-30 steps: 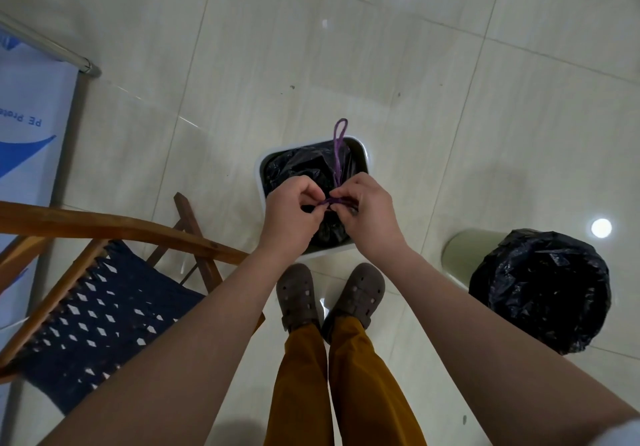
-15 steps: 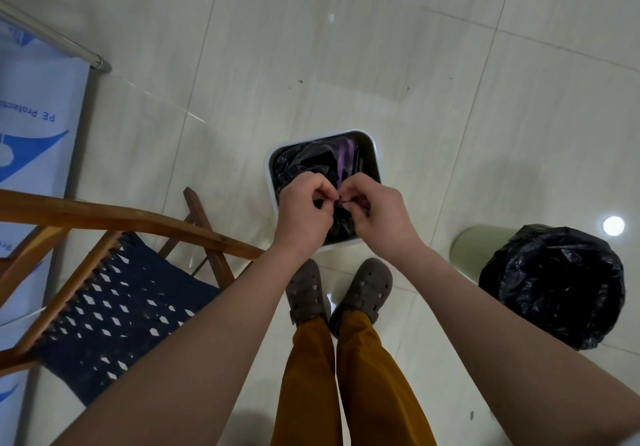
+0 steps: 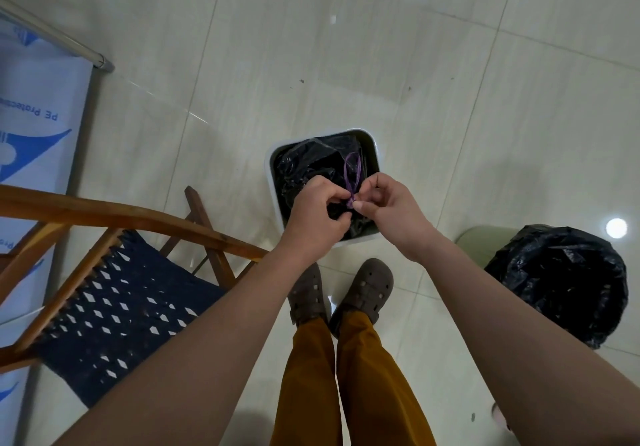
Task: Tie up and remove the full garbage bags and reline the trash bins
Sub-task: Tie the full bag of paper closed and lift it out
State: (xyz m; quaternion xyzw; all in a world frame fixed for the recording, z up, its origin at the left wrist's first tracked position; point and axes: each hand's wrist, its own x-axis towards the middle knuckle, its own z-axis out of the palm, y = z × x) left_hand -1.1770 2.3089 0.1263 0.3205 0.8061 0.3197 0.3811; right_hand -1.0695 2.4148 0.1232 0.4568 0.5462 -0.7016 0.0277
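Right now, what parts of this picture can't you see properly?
All in the head view:
- What is inside the black garbage bag in the white square bin: opaque plastic.
- The knot in the purple drawstring: covered by the left hand and right hand.
- Contents of the second black bag over the green round bin: crumpled plastic hides them.
- The wooden chair and blue-printed banner: cut off by the left edge.

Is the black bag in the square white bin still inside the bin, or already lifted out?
Inside. The black bag sits within the white bin's rim; both hands pinch its purple drawstring above it.
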